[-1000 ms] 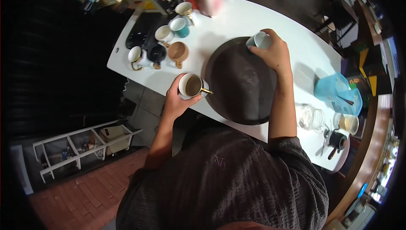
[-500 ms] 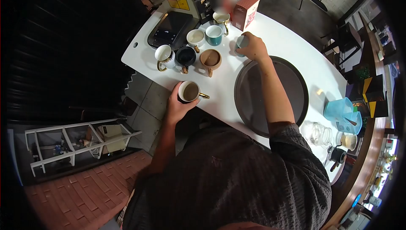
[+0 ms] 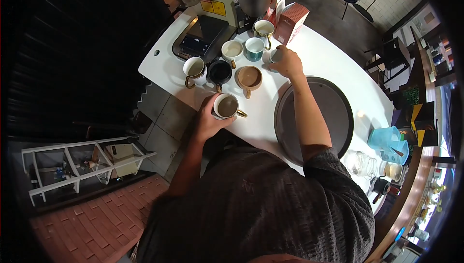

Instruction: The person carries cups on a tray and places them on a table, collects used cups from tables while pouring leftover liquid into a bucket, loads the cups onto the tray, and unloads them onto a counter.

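Observation:
My left hand (image 3: 209, 122) is wrapped round a white mug with a gold handle (image 3: 226, 106) at the table's near edge. My right hand (image 3: 290, 63) grips a small pale cup (image 3: 276, 56), partly hidden by the fingers, beside the teal cup (image 3: 254, 49). Close by stand a tan mug (image 3: 249, 77), a black mug (image 3: 220, 72), a cream mug (image 3: 232, 50), a white mug (image 3: 195, 67) at the left and a gold-handled cup (image 3: 264, 28) at the back. The round dark tray (image 3: 333, 118) lies under my right forearm.
A red patterned box (image 3: 291, 23) stands at the back, with a black scale (image 3: 200, 36) at the left. Along the right end of the white table (image 3: 261, 130) are a blue container (image 3: 384, 138), glassware (image 3: 361, 164) and a small black pot (image 3: 381, 186).
The camera view has shifted. My right hand has carried the pale cup from above the tray to the group of mugs. My left hand has brought its mug closer to the tan and black mugs.

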`<state>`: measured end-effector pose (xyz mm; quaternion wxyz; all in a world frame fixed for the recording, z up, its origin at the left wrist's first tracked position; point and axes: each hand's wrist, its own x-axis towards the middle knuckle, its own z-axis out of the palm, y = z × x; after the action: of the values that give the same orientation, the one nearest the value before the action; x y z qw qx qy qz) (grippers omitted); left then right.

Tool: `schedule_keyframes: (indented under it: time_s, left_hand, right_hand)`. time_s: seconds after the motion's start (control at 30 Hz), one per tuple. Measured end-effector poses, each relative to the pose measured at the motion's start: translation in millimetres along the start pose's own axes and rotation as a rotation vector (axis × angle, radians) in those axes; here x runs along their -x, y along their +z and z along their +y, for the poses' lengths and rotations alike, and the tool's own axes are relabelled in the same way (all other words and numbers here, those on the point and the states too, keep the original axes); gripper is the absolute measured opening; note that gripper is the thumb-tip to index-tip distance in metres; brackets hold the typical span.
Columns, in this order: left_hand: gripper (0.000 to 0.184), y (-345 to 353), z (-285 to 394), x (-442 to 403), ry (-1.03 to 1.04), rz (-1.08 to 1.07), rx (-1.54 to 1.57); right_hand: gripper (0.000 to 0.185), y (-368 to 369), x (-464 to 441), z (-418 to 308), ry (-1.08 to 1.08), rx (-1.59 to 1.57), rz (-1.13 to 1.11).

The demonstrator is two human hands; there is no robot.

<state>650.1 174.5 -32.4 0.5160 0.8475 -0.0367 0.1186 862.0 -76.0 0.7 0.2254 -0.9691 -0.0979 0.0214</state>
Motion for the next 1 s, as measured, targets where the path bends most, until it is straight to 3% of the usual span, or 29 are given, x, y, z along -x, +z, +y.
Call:
schedule_keyframes:
  time_s: [0.27, 0.33, 0.37, 0.43, 0.47, 0.53, 0.67, 0.73, 0.8, 1.0]
  left_hand:
    - [0.075, 1, 0, -8, -0.015, -0.021, 0.021]
    - [0.076, 1, -3, -8, 0.008, -0.018, 0.007]
    - [0.076, 2, -5, -7, 0.005, -0.016, 0.005]
    - [0.078, 4, -9, -5, -0.002, -0.009, 0.011]
    - [0.078, 4, -11, -4, -0.007, -0.008, 0.009]
    - [0.080, 4, -9, -4, -0.017, -0.007, 0.015]
    - [0.081, -1, 4, -7, -0.062, -0.056, -0.074]
    - [0.082, 1, 3, -5, -0.043, -0.014, 0.020]
    - [0.079, -1, 5, -3, -0.056, -0.029, 0.007]
    - [0.077, -1, 7, 3, -0.139, -0.030, 0.023]
  right_hand:
    - [0.076, 6, -1, 0, 0.025, -0.052, -0.018]
    - [0.081, -2, 8, -19, 0.030, 0.127, 0.212]
    - [0.081, -3, 7, -24, 0.028, 0.126, 0.208]
    - [0.080, -4, 2, -32, -0.309, -0.012, 0.370]
    - [0.080, -3, -1, -39, -0.310, -0.015, 0.366]
    - [0.076, 2, -10, -58, -0.535, 0.205, 0.237]
    - [0.067, 26, -36, -88, -0.599, 0.471, 0.064]
    - [0.065, 37, -47, -94, -0.595, 0.507, 0.042]
    - [0.083, 46, -56, -99, -0.560, 0.579, -0.065]
    - [0.075, 47, -59, -99, -0.553, 0.540, -0.109]
